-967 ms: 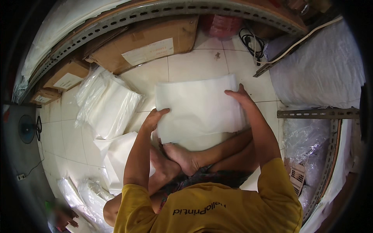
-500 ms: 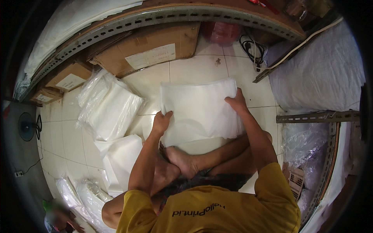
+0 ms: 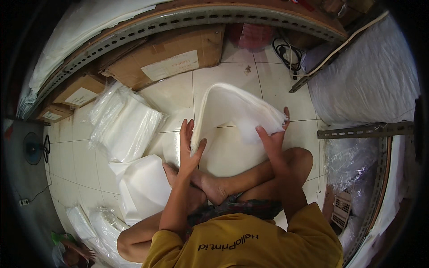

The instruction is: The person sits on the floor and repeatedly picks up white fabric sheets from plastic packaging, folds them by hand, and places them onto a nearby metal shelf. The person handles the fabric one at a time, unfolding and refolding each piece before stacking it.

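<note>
A stack of thin white translucent sheets is bent into an arch above the tiled floor, between my two hands. Its left edge sits between the thumb and fingers of my left hand. At the other end, my right hand has its thumb on the inner side and its fingers round the outer edge. Both hands are closed loosely on the stack. Whether the sheets are paper or plastic bags I cannot tell. My crossed legs lie just below the stack.
Plastic-wrapped white bundles and a loose white stack lie to the left. Cardboard boxes stand under a metal shelf at the back. Large wrapped packs stand right. Another person sits at lower left.
The stack has gone from lying nearly flat to bending up in an arch. My hands have shifted their grip on its sides, with the fingers now pointing upward.
</note>
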`<state>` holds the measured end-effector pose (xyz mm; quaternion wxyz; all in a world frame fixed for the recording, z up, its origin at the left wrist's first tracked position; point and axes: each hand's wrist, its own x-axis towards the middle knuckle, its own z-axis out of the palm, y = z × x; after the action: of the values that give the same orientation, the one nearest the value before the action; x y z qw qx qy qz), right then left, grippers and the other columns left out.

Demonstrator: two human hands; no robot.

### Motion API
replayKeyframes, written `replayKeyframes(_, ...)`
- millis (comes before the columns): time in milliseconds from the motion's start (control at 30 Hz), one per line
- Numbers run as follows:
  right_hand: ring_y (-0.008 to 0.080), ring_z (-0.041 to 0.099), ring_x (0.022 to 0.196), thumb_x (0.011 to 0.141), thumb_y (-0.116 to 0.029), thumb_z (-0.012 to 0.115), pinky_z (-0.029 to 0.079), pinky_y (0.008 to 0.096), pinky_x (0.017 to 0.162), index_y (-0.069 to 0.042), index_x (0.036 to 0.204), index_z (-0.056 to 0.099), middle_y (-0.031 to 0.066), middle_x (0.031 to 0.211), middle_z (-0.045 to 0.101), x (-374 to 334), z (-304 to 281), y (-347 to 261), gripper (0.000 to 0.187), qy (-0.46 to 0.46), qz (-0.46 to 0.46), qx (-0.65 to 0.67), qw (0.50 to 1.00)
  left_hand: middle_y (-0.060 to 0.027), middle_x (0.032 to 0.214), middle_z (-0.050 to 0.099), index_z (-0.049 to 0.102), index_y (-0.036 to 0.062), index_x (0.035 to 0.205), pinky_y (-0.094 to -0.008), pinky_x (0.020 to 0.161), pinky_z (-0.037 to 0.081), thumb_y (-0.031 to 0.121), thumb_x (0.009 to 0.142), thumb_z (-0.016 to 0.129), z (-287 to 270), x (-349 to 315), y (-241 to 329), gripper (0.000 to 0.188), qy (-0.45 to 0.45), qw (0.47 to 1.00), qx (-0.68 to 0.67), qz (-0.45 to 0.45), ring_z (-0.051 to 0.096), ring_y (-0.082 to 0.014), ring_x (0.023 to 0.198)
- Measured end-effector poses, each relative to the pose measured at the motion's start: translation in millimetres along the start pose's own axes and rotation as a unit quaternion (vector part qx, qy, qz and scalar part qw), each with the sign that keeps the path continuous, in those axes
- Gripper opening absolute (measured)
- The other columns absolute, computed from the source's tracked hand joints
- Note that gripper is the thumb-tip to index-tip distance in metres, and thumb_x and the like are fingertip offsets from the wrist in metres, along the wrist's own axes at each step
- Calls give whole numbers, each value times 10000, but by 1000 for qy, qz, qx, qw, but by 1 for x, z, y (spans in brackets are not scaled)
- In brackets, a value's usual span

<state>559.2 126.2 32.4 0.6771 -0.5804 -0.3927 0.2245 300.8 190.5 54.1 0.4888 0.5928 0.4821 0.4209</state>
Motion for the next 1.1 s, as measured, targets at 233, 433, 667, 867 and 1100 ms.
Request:
replayKeyframes(233,231,614,989,789,-58,755,483,360,911,52,1224,511,134,1083,627,15,34,-7,511,146,39,-53,987,-142,1034,651,592,-58,1153,-333,874,463,131,947,566,5,15,-2,280,128,991,-14,-25,589,-237,964)
replayKeyframes(433,243,616,997,812,-65,737,478,368,923,62,1199,543,136,1090,640,2,7,-4,451,96,-81,-68,990,-93,901,637,615,-46,1038,-330,733,477,163,922,613,-11,-8,1,239,23,996,41,-75,579,-182,839)
replayKeyframes(667,238,614,1004,823,-73,717,477,352,929,48,1222,534,122,1104,635,11,7,8,455,46,22,-114,992,-89,794,627,621,-31,1017,-327,707,468,196,945,588,-18,1,-35,241,82,992,41,-90,562,-174,754)
replayKeyframes(867,175,605,989,847,-118,706,488,315,885,32,1207,554,104,1110,635,80,-6,-125,418,-174,34,-42,983,9,828,630,651,10,1040,-290,709,469,229,966,579,-112,38,92,242,-64,990,93,-89,534,-89,772)
replayKeyframes(1100,146,642,871,883,-273,678,519,282,767,32,1186,592,96,1024,667,201,72,-292,439,-257,51,-14,965,-128,925,685,649,-10,1116,-335,773,517,356,914,587,-183,113,294,422,27,948,316,-12,641,-202,816)
